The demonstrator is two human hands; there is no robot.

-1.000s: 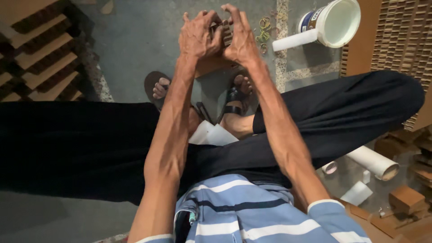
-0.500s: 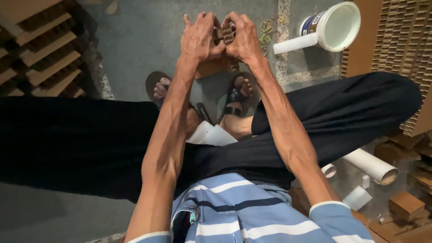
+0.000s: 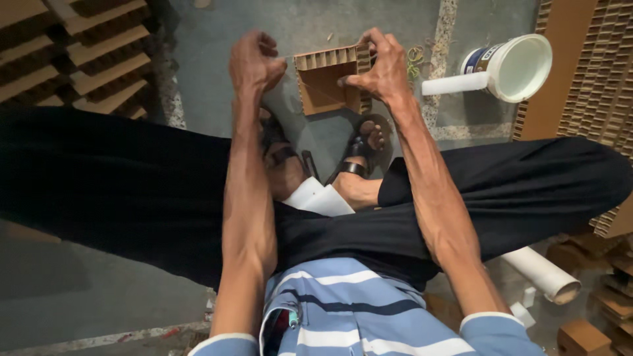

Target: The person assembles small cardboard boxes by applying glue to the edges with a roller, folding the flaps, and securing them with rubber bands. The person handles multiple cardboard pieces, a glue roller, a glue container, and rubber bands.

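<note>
My right hand (image 3: 381,67) grips a small brown corrugated cardboard frame (image 3: 328,80) by its right side, holding it above my sandalled feet (image 3: 361,148). My left hand (image 3: 254,63) is closed in a fist just left of the frame, apart from it. A thin thread-like line seems to run from that fist toward the frame; what it is I cannot tell. I sit with my legs in black trousers spread wide over a grey floor.
A white plastic tub (image 3: 522,66) lies on its side at upper right beside a white tube (image 3: 455,84). Loose rubber bands (image 3: 415,55) lie near it. Stacked cardboard pieces (image 3: 72,53) fill the upper left and corrugated stacks (image 3: 597,72) the right. Another white tube (image 3: 544,273) lies at lower right.
Both hands were pressed together around the cardboard piece. My left hand has now drawn away to the left, and the frame shows its open face in my right hand.
</note>
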